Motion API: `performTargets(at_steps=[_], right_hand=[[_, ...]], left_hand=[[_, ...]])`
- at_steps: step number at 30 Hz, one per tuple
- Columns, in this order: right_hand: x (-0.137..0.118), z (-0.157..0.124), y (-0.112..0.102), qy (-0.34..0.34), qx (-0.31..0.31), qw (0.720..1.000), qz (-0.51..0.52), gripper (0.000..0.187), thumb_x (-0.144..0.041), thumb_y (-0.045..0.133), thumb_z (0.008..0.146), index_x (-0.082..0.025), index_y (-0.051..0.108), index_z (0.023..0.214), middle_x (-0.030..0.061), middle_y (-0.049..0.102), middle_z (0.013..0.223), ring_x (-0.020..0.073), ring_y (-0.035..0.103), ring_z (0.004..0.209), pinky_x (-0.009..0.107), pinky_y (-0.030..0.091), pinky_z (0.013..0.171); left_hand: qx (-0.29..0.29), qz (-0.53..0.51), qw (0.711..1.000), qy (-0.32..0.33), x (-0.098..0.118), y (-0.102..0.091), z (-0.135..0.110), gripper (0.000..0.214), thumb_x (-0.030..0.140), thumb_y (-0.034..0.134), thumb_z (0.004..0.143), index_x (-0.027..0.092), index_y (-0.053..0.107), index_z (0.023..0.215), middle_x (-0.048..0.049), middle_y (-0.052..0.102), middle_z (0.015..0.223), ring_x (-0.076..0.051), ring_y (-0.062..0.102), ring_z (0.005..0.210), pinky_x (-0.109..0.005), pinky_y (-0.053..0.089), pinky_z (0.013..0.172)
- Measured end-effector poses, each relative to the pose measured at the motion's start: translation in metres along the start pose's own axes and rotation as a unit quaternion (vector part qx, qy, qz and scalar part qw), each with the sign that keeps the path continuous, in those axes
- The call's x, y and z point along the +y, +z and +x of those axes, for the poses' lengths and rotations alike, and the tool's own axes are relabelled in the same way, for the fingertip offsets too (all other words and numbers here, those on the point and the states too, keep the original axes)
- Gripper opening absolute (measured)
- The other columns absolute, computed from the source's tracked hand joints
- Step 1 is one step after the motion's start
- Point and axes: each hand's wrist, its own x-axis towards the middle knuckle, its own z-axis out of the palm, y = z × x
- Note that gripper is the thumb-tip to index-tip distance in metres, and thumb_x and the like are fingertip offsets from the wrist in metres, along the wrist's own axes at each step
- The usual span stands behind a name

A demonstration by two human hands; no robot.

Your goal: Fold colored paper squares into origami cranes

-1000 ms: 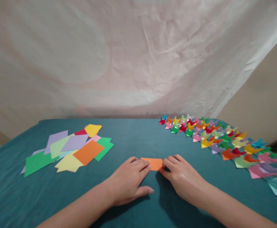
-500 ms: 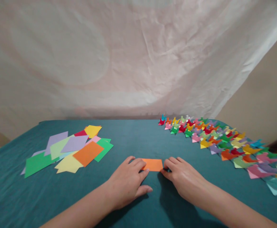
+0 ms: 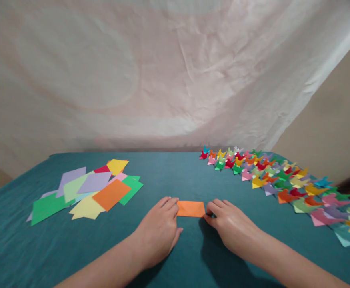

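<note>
A folded piece of orange paper (image 3: 191,209) lies flat on the teal cloth between my hands, its long side running left to right. My left hand (image 3: 160,230) rests at the paper's left edge, fingertips against it and the thumb held apart, lower down. At the other end, my right hand (image 3: 227,220) has curled fingers and thumb closed on the lower right corner. The right fingertips are partly hidden behind that hand.
Loose coloured paper sheets (image 3: 97,182) overlap in a heap at the left of the teal tablecloth (image 3: 169,176). Rows of small folded paper birds (image 3: 271,172) stand along the right side. A pale hanging sheet (image 3: 163,80) closes off the back.
My left fingers have slid left across the orange paper to its edge, uncovering its left end, and the left thumb has drawn left too. My right hand stays at its corner.
</note>
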Motion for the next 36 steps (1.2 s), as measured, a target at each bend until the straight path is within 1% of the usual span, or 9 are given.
performTargets(at_steps=[3, 6, 10, 12, 14, 18, 25, 31, 36], right_hand=[[0.002, 0.0, 0.008, 0.0, 0.027, 0.999, 0.027, 0.013, -0.008, 0.058, 0.076, -0.016, 0.067, 0.073, 0.0053, 0.059, 0.078, 0.0185, 0.049, 0.076, 0.032, 0.032, 0.066], [0.006, 0.002, 0.018, 0.003, 0.1, 0.992, 0.079, 0.022, -0.005, 0.05, 0.08, -0.016, 0.064, 0.066, 0.0048, 0.058, 0.074, 0.0167, 0.048, 0.072, 0.032, 0.033, 0.067], [0.011, 0.007, 0.028, 0.053, 0.174, 0.965, 0.191, 0.024, -0.004, 0.044, 0.082, -0.017, 0.064, 0.083, 0.0065, 0.06, 0.086, 0.0179, 0.051, 0.081, 0.033, 0.039, 0.073], [0.012, 0.009, 0.031, 0.069, 0.179, 0.951, 0.241, 0.024, -0.009, 0.047, 0.083, -0.017, 0.061, 0.1, 0.0083, 0.06, 0.098, 0.0196, 0.051, 0.09, 0.035, 0.042, 0.079], [0.013, 0.01, 0.034, 0.072, 0.173, 0.943, 0.276, 0.032, -0.015, 0.052, 0.083, -0.017, 0.054, 0.114, 0.01, 0.058, 0.108, 0.0215, 0.05, 0.098, 0.038, 0.042, 0.085], [0.013, 0.009, 0.036, 0.067, 0.156, 0.936, 0.308, 0.042, -0.02, 0.058, 0.08, -0.017, 0.048, 0.121, 0.0108, 0.057, 0.112, 0.0233, 0.049, 0.104, 0.042, 0.041, 0.089], [0.008, 0.009, 0.034, 0.078, 0.168, 0.915, 0.359, 0.037, -0.015, 0.058, 0.078, -0.019, 0.051, 0.115, 0.0073, 0.058, 0.097, 0.02, 0.052, 0.091, 0.037, 0.044, 0.082], [0.002, 0.008, 0.028, 0.052, 0.19, 0.887, 0.418, 0.006, -0.021, 0.047, 0.088, -0.018, 0.052, 0.091, 0.0047, 0.056, 0.086, 0.0154, 0.053, 0.077, 0.028, 0.045, 0.071], [0.001, 0.007, 0.026, 0.034, 0.178, 0.88, 0.438, 0.011, -0.024, 0.042, 0.092, -0.018, 0.052, 0.089, 0.0037, 0.055, 0.084, 0.0142, 0.053, 0.076, 0.027, 0.044, 0.071]], left_hand=[[0.006, -0.005, 1.0, 0.002, -0.004, 0.003, 0.003, 0.019, 0.026, 0.055, 0.083, 0.011, 0.066, 0.088, -0.0115, 0.063, 0.093, -0.027, 0.054, 0.101, -0.041, 0.039, 0.093], [0.013, -0.002, 1.0, -0.018, -0.01, 0.005, 0.005, 0.021, 0.026, 0.049, 0.087, 0.013, 0.064, 0.079, -0.0086, 0.061, 0.08, -0.023, 0.056, 0.084, -0.04, 0.044, 0.081], [0.052, -0.027, 0.996, -0.06, -0.018, 0.012, 0.006, 0.023, 0.034, 0.049, 0.087, 0.015, 0.058, 0.077, -0.0073, 0.059, 0.082, -0.022, 0.054, 0.079, -0.038, 0.046, 0.072], [0.085, -0.07, 0.991, -0.073, -0.02, 0.019, 0.005, 0.025, 0.04, 0.053, 0.085, 0.016, 0.056, 0.087, -0.0081, 0.058, 0.092, -0.023, 0.055, 0.086, -0.038, 0.047, 0.075], [0.119, -0.118, 0.984, -0.06, -0.022, 0.027, 0.005, 0.036, 0.043, 0.056, 0.082, 0.016, 0.052, 0.105, -0.0104, 0.056, 0.11, -0.025, 0.052, 0.103, -0.041, 0.045, 0.087], [0.129, -0.155, 0.978, -0.046, -0.025, 0.042, 0.004, 0.054, 0.041, 0.057, 0.083, 0.018, 0.037, 0.128, -0.0127, 0.05, 0.128, -0.026, 0.045, 0.119, -0.045, 0.039, 0.099], [0.124, -0.2, 0.971, -0.033, -0.026, 0.043, 0.004, 0.043, 0.034, 0.057, 0.084, 0.02, 0.044, 0.123, -0.0086, 0.056, 0.118, -0.022, 0.052, 0.11, -0.041, 0.042, 0.096], [0.138, -0.208, 0.968, -0.01, -0.024, 0.037, 0.006, 0.035, 0.03, 0.056, 0.086, 0.02, 0.048, 0.118, -0.0087, 0.057, 0.113, -0.022, 0.052, 0.107, -0.041, 0.042, 0.094], [0.134, -0.204, 0.97, 0.005, -0.023, 0.034, 0.007, 0.03, 0.026, 0.054, 0.087, 0.022, 0.051, 0.116, -0.0074, 0.058, 0.112, -0.021, 0.051, 0.106, -0.038, 0.042, 0.093]])
